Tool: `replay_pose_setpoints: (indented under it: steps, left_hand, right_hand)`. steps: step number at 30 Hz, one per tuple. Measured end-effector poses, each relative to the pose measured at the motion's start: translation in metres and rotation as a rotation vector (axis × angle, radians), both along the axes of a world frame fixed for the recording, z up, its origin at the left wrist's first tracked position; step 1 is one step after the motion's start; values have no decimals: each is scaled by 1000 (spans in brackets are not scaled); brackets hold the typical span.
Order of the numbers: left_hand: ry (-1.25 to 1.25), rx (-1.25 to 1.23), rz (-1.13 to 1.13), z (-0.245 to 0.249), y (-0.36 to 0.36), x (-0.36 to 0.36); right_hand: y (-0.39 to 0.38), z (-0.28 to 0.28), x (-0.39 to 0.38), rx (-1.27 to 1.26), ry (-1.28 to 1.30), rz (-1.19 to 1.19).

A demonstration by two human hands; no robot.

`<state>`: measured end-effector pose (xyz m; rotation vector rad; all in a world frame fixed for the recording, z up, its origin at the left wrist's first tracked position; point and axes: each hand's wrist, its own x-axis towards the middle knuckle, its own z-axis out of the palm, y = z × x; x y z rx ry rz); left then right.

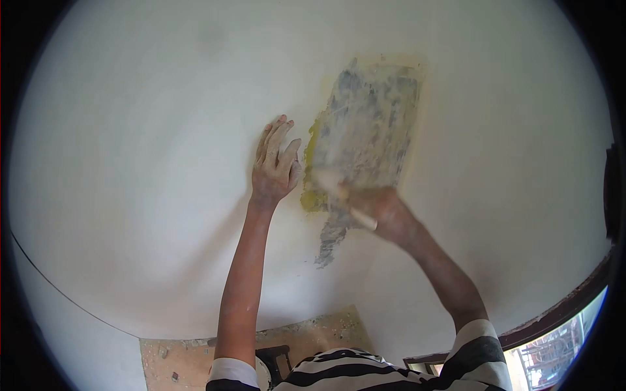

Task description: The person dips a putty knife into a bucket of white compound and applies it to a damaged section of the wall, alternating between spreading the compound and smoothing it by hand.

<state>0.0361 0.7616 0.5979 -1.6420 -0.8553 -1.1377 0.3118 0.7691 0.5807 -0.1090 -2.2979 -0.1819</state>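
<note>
My left hand point(274, 163) rests on the pale wall point(163, 130), its dusty fingers stretched upward, just left of a rough scraped patch point(372, 124). That patch is grey and streaked, with a yellowish strip point(309, 199) along its left edge and a narrow tail at the bottom. Over the patch's lower part, my right hand point(381, 212) is closed around the pale handle of a scraper point(362, 219). Motion blurs the scraper's blade, which points up and left at the yellowish strip.
Below lies a tan floor point(186, 368) strewn with debris. A dark object with a frame-like handle point(277, 358) stands there beside my left arm. At the lower right is a dark-framed window point(554, 352). A dark line marks the wall's lower left edge.
</note>
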Motion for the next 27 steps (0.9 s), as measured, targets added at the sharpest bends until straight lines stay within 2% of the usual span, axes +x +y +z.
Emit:
replay_pose_setpoints:
  steps: [1,3,6,8,9,12,14,18,19,22,24,25,27]
  left_hand:
    - [0,-1,1,-1,-1,2]
    - [8,11,29,2,-2,4]
    - [21,12,35,-1,1,-1]
    - [16,5,40,1,0,1]
    - [13,-2,46,1,-2,1]
    - [8,7,47,0,0,0]
    - [-6,8,25,0,0,1]
    - [-16,32,-1,0,1,2]
    - [-19,18,-4,0,2,2]
    - [-19,-4,11,-2,3,0]
    - [-5,28,4,-1,4,-1]
    - [-7,19,5,-1,3,-1]
    - [-13,6,-1,-1,2,-1]
  right_hand:
    - [8,22,2,109,86,0]
    - [27,62,0,129,155,-62]
    - [38,127,0,239,257,1]
    - [27,150,0,240,292,-174]
    - [22,148,0,237,292,-176]
    - [8,123,-3,322,367,-190]
    - [16,72,-19,272,310,-148]
    - [14,-39,-58,514,145,-309]
    - [12,-68,-64,501,139,-312]
    - [-2,-133,-66,428,89,-291]
    - [-12,-154,-58,339,-50,-234]
    - [-21,-146,-50,331,-54,-232]
    - [-33,-123,-31,-39,-102,-38]
